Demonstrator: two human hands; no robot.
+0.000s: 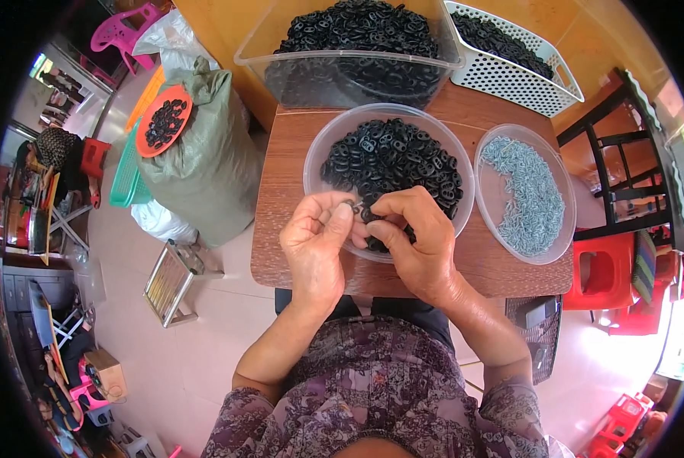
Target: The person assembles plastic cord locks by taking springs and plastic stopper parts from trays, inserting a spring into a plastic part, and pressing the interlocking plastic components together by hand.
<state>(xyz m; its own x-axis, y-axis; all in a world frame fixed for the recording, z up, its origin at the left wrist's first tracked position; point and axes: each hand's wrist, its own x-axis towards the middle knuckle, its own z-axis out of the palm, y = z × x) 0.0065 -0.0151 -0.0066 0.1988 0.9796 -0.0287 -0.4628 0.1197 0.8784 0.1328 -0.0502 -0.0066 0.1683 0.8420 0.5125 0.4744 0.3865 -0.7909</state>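
Over the near edge of a clear round tub, my two hands meet with fingertips close together. My left hand is closed in a pinch on something small, too tiny to name. Between thumb and forefinger of my right hand sits a black oval plastic piece, partly hidden by the fingers. Many similar black oval pieces with holes fill the tub below. To the right, a shallow clear tray holds a heap of small silvery-blue screw-like metal parts.
The containers stand on a brown wooden table. Behind are a large clear bin and a white perforated basket, both with black pieces. Left, a stuffed sack carries an orange plate; a low metal-framed stool stands nearby. Red stools stand right.
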